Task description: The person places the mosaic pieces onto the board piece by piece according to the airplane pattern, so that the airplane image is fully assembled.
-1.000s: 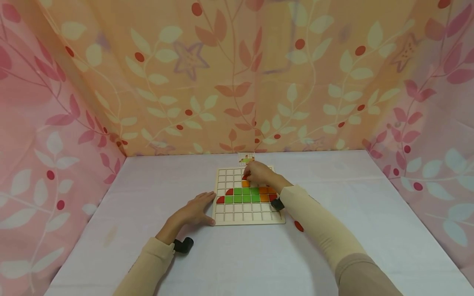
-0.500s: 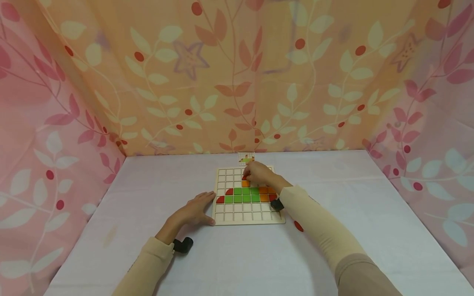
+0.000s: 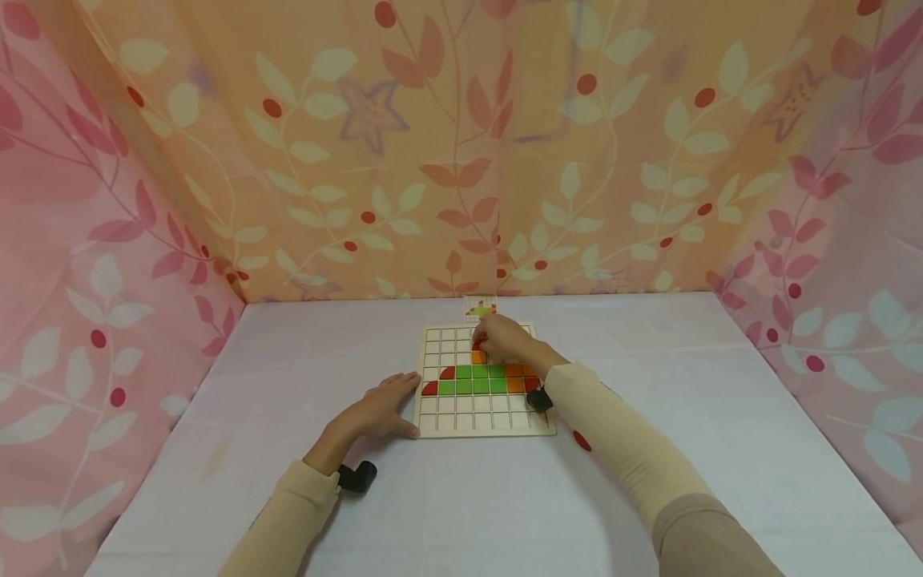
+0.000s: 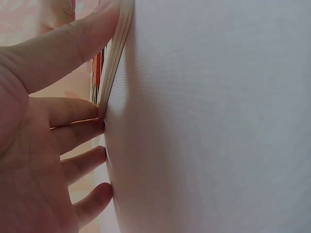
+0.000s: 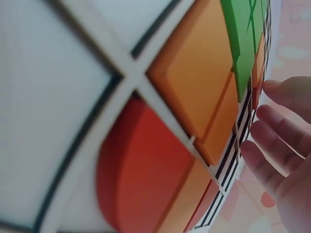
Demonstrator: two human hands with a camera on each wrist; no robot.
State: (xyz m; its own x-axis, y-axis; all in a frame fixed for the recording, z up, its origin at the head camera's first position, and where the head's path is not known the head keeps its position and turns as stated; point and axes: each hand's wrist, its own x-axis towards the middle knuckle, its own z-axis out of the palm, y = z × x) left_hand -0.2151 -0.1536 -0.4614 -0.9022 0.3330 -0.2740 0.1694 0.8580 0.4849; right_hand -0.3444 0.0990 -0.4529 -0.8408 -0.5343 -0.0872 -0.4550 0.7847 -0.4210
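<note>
A wooden grid board (image 3: 472, 423) lies on the table, with green square tiles (image 3: 480, 386), orange tiles (image 3: 514, 385) and red rounded tiles (image 3: 430, 389) set in its cells. My left hand (image 3: 375, 411) lies along the board's left side, fingers extended; its thumb (image 4: 73, 46) touches the edge near the front corner. Near the back of the grid, my right hand (image 3: 507, 340) pinches a small red tile (image 3: 476, 346) between thumb and fingers, just behind an orange tile (image 3: 479, 358). In the right wrist view the thumb (image 5: 289, 94) meets that red tile.
A small pattern card (image 3: 479, 306) lies behind the board. One loose red tile (image 3: 582, 441) is on the white tablecloth (image 3: 461, 505), right of the board's front corner beside the right forearm. Floral curtains (image 3: 461, 160) enclose the table at the back and sides.
</note>
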